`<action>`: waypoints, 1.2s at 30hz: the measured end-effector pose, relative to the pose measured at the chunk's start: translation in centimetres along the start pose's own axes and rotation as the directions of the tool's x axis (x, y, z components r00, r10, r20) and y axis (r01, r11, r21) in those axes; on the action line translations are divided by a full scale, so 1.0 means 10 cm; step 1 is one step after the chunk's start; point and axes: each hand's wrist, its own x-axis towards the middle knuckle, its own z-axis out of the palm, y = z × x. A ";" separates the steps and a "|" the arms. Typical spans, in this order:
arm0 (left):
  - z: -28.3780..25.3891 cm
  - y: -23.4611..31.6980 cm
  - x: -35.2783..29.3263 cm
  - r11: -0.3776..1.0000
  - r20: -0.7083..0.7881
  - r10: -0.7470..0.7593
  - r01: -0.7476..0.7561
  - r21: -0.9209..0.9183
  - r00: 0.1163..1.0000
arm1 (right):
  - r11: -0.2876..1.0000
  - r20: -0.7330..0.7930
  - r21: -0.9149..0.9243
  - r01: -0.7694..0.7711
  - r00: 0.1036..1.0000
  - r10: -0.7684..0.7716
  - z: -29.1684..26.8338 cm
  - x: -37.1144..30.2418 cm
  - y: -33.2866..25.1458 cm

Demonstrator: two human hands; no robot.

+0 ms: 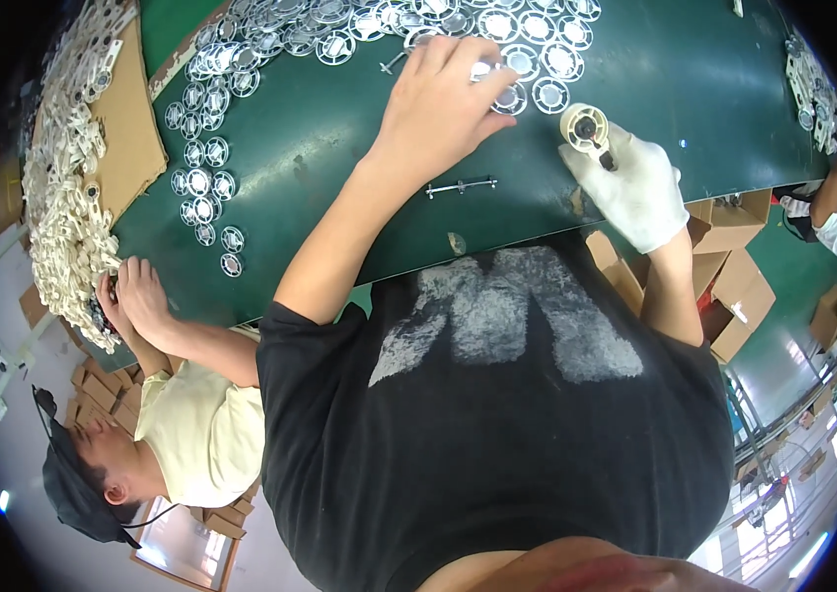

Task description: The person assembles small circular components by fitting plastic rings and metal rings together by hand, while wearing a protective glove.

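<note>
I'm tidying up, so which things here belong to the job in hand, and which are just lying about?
Seemingly in the job:
white part, held in the gloved right hand
silver discs by the left hand

Apparently lying about:
open cardboard boxes, right
thin metal rod, use unclear

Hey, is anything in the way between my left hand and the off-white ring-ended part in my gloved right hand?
Nothing visible blocks it: only a silvery disc lies on the green table between your left hand and the off-white part in your right hand.
</note>
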 end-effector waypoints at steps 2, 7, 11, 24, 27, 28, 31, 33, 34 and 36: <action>-0.04 0.00 -0.03 0.999 -0.052 -0.024 0.022 -0.032 0.998 | 0.997 0.045 -0.073 -0.008 0.999 0.011 -0.03 0.02 -0.06; -0.34 0.22 -0.08 0.960 -0.209 -0.064 0.003 -0.280 0.976 | 0.989 0.065 -0.147 0.022 0.998 -0.013 0.02 0.07 -0.18; -0.32 0.33 -0.17 0.966 -0.190 -0.068 0.016 -0.260 0.979 | 0.946 0.101 -0.256 0.200 0.979 -0.179 0.05 0.03 -0.39; -0.22 0.30 -0.46 0.852 -0.268 -0.309 0.140 -0.504 0.913 | 0.925 0.156 -0.209 0.317 0.945 -0.288 0.16 0.04 -0.59; -0.24 0.25 -0.46 0.846 -0.259 -0.226 0.058 -0.530 0.939 | 0.932 0.195 -0.176 0.316 0.939 -0.282 0.14 0.05 -0.60; -0.24 0.25 -0.46 0.843 -0.265 -0.223 0.049 -0.536 0.938 | 0.936 0.213 -0.168 0.311 0.938 -0.273 0.13 0.05 -0.60; -0.23 0.21 -0.48 0.856 -0.310 -0.161 -0.024 -0.516 0.937 | 0.945 0.217 -0.123 0.303 0.938 -0.272 0.12 0.02 -0.59; -0.23 0.20 -0.48 0.867 -0.346 -0.100 -0.088 -0.490 0.933 | 0.946 0.208 -0.105 0.306 0.937 -0.280 0.14 0.02 -0.59; -0.24 0.22 -0.47 0.865 -0.356 -0.128 -0.072 -0.497 0.926 | 0.947 0.200 -0.088 0.309 0.937 -0.287 0.14 0.01 -0.58; -0.24 0.23 -0.46 0.862 -0.364 -0.156 -0.053 -0.504 0.918 | 0.950 0.209 -0.088 0.298 0.938 -0.275 0.13 0.01 -0.61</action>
